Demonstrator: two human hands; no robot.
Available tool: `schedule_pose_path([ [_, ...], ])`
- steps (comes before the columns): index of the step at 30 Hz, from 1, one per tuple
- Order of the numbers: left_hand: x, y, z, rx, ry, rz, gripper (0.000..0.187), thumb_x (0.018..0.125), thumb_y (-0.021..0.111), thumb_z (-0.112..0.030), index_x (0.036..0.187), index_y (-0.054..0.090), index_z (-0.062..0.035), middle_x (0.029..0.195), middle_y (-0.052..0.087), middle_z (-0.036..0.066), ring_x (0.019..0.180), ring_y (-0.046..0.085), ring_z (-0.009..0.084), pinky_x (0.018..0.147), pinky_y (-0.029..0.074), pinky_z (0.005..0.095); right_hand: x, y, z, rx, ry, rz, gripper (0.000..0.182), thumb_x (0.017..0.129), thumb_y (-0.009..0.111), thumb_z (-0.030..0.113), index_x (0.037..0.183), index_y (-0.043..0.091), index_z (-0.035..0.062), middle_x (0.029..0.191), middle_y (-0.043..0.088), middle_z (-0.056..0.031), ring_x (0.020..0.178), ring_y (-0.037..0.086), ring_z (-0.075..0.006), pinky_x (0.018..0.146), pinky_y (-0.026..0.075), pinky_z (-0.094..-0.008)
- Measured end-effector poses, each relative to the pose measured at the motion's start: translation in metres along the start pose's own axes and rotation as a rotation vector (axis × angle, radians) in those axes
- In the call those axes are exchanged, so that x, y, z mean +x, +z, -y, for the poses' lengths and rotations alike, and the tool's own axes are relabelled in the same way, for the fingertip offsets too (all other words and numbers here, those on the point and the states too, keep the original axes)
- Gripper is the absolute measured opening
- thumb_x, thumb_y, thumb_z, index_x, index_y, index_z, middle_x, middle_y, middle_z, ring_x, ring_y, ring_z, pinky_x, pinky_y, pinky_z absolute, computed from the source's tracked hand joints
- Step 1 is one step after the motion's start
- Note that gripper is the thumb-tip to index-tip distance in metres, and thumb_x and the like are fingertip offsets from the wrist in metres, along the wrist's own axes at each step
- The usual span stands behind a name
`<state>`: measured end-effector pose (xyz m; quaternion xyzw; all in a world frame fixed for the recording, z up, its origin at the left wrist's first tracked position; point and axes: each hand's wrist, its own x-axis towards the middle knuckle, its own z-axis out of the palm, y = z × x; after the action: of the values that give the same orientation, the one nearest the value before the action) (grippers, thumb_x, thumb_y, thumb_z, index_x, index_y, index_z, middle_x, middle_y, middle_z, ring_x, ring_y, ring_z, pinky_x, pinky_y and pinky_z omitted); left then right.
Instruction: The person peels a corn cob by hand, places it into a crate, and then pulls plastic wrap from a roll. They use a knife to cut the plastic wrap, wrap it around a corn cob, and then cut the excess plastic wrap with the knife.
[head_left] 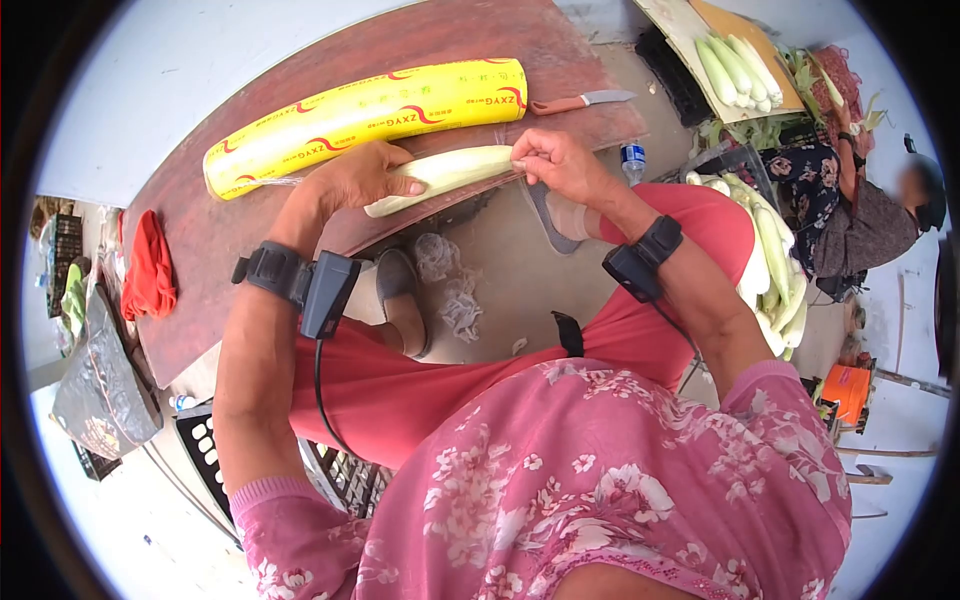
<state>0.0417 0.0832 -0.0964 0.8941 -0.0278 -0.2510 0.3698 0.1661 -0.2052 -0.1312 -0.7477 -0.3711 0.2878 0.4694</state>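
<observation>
A pale green ear of corn [455, 172] lies along the near edge of the dark red table, between my two hands. My left hand [362, 178] is closed over its thicker end, thumb along the top. With finger and thumb, my right hand [562, 165] pinches the narrow tip. Just behind the corn rests a big yellow roll of plastic wrap [365, 118] with red lettering. Clear film bunches at the roll's lower left end, beside my left wrist. A knife with a reddish handle [560, 105] lies past the roll's right end.
Peeled corn is piled at my right [775, 265], and more ears [740, 72] lie on a board at the back right. Another person [855, 220] sits on the right among husks. A bottle [632, 162] stands past the table; a red cloth [150, 265] lies left.
</observation>
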Motion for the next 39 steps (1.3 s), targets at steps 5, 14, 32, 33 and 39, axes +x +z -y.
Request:
schedule_pose_path([
  [5, -0.003, 0.003, 0.000, -0.063, 0.039, -0.042, 0.044, 0.085, 0.072, -0.039, 0.107, 0.067, -0.0009, 0.088, 0.068, 0.013, 0.084, 0.060, 0.0212, 0.079, 0.047, 0.0365, 0.000, 0.010, 0.007, -0.180, -0.074, -0.157, 0.006, 0.091, 0.057, 0.007, 0.092, 0.056, 0.0015, 0.077, 0.062, -0.0083, 0.068, 0.061, -0.0178, 0.064, 0.049, -0.0311],
  [14, -0.005, 0.003, -0.008, -0.009, 0.025, -0.060, 0.037, 0.085, 0.073, -0.031, 0.106, 0.067, -0.0010, 0.086, 0.067, 0.014, 0.082, 0.060, 0.0222, 0.078, 0.047, 0.0368, 0.006, 0.030, 0.004, -0.421, -0.258, -0.470, 0.011, 0.091, 0.056, 0.009, 0.093, 0.048, 0.0028, 0.085, 0.061, -0.0187, 0.084, 0.061, -0.0415, 0.072, 0.047, -0.0466],
  [32, -0.002, 0.015, 0.005, -0.160, 0.002, -0.089, 0.039, 0.095, 0.062, -0.032, 0.117, 0.064, 0.0009, 0.099, 0.065, 0.003, 0.093, 0.054, 0.0125, 0.085, 0.045, 0.0287, 0.026, 0.026, 0.019, -0.441, 0.093, -0.371, 0.010, 0.085, 0.056, 0.009, 0.085, 0.058, -0.0011, 0.082, 0.065, -0.0240, 0.080, 0.064, -0.0418, 0.070, 0.050, -0.0469],
  [33, -0.002, 0.017, 0.008, -0.204, -0.007, -0.113, 0.039, 0.095, 0.061, -0.031, 0.118, 0.064, 0.0003, 0.101, 0.066, 0.006, 0.095, 0.055, 0.0143, 0.087, 0.045, 0.0296, 0.027, 0.027, 0.016, -0.449, 0.092, -0.386, 0.010, 0.085, 0.056, 0.010, 0.086, 0.058, -0.0006, 0.081, 0.065, -0.0236, 0.080, 0.065, -0.0415, 0.069, 0.050, -0.0463],
  [39, -0.007, 0.018, 0.001, -0.384, -0.105, -0.164, 0.039, 0.097, 0.058, -0.029, 0.124, 0.062, -0.0015, 0.116, 0.066, 0.009, 0.110, 0.057, 0.0195, 0.098, 0.041, 0.0310, 0.029, 0.033, -0.002, -0.309, 0.031, -0.472, 0.008, 0.084, 0.060, 0.011, 0.086, 0.061, 0.0036, 0.077, 0.066, -0.0170, 0.074, 0.066, -0.0326, 0.067, 0.051, -0.0400],
])
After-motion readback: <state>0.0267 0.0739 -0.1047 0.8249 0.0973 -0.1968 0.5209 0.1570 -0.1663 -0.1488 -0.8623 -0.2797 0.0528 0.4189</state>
